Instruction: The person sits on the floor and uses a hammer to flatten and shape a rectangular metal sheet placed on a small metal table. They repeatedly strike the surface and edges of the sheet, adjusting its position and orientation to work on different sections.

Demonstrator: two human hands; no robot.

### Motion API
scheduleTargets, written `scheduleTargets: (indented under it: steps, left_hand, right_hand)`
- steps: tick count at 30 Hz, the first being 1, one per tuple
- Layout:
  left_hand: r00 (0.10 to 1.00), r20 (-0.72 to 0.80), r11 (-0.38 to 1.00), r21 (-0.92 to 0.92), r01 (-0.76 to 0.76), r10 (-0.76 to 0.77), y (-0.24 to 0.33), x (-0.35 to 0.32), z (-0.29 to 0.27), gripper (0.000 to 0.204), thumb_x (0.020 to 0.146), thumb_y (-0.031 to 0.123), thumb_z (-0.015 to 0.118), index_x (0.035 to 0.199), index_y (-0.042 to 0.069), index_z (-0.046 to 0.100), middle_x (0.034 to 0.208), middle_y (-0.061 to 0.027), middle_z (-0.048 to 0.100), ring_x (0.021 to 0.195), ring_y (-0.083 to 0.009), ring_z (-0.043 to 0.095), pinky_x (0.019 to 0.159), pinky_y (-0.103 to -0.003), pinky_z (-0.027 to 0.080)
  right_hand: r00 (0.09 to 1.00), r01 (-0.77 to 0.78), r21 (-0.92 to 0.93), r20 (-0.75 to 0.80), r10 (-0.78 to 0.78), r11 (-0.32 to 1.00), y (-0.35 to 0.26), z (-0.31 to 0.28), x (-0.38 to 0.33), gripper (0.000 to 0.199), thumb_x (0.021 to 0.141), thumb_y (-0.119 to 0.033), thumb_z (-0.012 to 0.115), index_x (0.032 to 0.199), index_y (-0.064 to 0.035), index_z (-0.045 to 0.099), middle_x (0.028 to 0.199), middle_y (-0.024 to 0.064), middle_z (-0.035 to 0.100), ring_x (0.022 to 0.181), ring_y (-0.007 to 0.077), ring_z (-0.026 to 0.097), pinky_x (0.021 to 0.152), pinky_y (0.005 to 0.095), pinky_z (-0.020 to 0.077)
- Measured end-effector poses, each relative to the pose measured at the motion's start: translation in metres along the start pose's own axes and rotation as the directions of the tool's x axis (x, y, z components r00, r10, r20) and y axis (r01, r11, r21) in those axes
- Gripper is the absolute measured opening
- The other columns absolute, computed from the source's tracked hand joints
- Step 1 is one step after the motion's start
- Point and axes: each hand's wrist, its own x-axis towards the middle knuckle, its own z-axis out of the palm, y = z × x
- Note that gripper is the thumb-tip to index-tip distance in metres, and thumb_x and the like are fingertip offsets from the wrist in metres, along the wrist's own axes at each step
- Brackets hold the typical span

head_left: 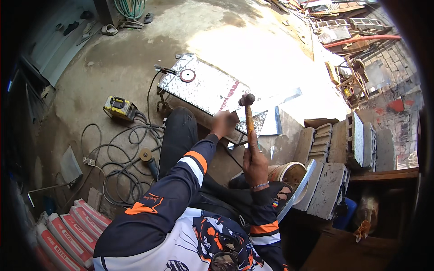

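Right hand [255,165] grip closed round the hammer [248,118], head raised over the plate [203,88] edge, left hand [224,123] blurred, seemingly pressing that edge, so I judge mid-hammering; next I'd strike clear of those fingers.

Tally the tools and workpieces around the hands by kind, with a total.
Hammer, in the right hand: 1
Checker-plate metal sheet, left hand at its edge: 1
Red disc on the sheet: 1
Angle grinder on the ground: 1
Yellow welding machine: 1
Total: 5
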Motion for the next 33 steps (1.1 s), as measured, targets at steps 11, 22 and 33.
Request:
scheduleTargets:
  steps: [11,22,33]
  left_hand:
    - [1.0,-0.015,1.0,-0.018,0.004,-0.004,0.007,-0.003,0.007,0.042,0.065,0.012,0.088,0.096,0.006,0.061,0.091,-0.0122,0.067,0.089,-0.0339,0.067,0.079,-0.043,0.054]
    - [0.999,0.0,0.998,0.059,-0.034,0.034,0.004,-0.001,0.009,0.045,0.065,0.013,0.089,0.101,0.006,0.062,0.091,-0.0132,0.067,0.087,-0.0339,0.067,0.078,-0.043,0.054]
    - [1.0,0.005,0.998,0.062,0.011,-0.012,0.009,-0.003,0.011,0.044,0.067,0.016,0.088,0.097,0.006,0.059,0.092,-0.0118,0.066,0.088,-0.0333,0.066,0.079,-0.042,0.054]
  right_hand:
    - [0.995,-0.089,0.034,-0.032,0.091,0.995,0.003,-0.005,0.008,0.069,0.095,-0.009,0.057,0.158,-0.0191,0.03,0.071,0.0246,0.062,0.062,0.0409,0.064,0.059,0.0507,0.0485]
    - [0.983,-0.181,0.096,0.002,0.182,0.979,-0.003,-0.03,0.016,0.069,0.095,-0.009,0.057,0.158,-0.0189,0.031,0.074,0.0262,0.064,0.068,0.0432,0.066,0.062,0.0514,0.0497]
    - [0.996,-0.044,-0.004,0.08,0.044,0.999,-0.002,-0.028,0.028,0.069,0.094,-0.01,0.055,0.158,-0.0167,0.03,0.067,0.0218,0.063,0.062,0.0408,0.064,0.061,0.0527,0.0496]
